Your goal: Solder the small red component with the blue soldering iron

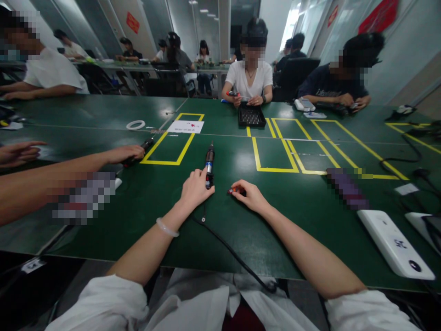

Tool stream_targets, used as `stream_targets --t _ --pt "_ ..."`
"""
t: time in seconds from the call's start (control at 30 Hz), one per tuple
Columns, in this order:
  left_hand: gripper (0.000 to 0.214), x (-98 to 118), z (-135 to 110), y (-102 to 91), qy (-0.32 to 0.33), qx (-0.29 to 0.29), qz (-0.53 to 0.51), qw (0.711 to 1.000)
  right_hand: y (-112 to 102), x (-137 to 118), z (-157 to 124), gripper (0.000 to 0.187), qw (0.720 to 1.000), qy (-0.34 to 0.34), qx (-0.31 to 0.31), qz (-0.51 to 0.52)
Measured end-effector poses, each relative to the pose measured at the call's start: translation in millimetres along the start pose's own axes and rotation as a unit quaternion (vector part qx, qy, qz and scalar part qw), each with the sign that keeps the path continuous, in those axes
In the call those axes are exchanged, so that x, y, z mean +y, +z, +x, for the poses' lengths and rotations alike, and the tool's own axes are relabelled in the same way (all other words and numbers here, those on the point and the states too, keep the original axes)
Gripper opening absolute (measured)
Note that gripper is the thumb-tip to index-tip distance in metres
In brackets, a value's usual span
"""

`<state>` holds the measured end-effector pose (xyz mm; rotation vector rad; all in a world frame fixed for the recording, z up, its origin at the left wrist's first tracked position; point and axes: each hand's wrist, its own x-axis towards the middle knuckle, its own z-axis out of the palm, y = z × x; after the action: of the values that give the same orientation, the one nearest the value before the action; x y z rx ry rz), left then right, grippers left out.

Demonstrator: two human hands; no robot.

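Observation:
My left hand (195, 191) lies on the table with its fingers round the rear part of an electric screwdriver (209, 162). This tool has a black body and a blue-and-silver band, and its tip points away from me. A black cord (227, 246) runs from near my left wrist toward the table's front edge. To the right, my right hand (251, 195) rests low over the green table with its fingers pinched on a small dark piece with red and orange parts (234, 190). Fingers partly cover this piece, and I cannot tell its kind.
Yellow tape outlines (275, 170) mark the green table (220, 220). At right lie a phone (347, 188) and a white power bank (394, 243). Left of me, another person's hand (132, 154) holds a dark tool. Across sits a person behind a black tray (251, 125). A paper sheet (186, 127) lies ahead.

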<state>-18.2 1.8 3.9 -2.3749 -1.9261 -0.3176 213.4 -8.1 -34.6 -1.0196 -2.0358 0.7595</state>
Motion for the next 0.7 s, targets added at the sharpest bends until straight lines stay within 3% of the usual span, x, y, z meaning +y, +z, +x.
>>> stream_targets --t 0.23,0.7 --pt "0.065 38 -15 4.2 0.109 -0.004 -0.050 0.993 0 1 0 0.010 1.000 0.005 -0.003 0.006" --pt "0.067 41 -18 2.3 0.122 -0.009 -0.064 0.990 1 1 2 0.012 0.999 0.015 0.025 0.022"
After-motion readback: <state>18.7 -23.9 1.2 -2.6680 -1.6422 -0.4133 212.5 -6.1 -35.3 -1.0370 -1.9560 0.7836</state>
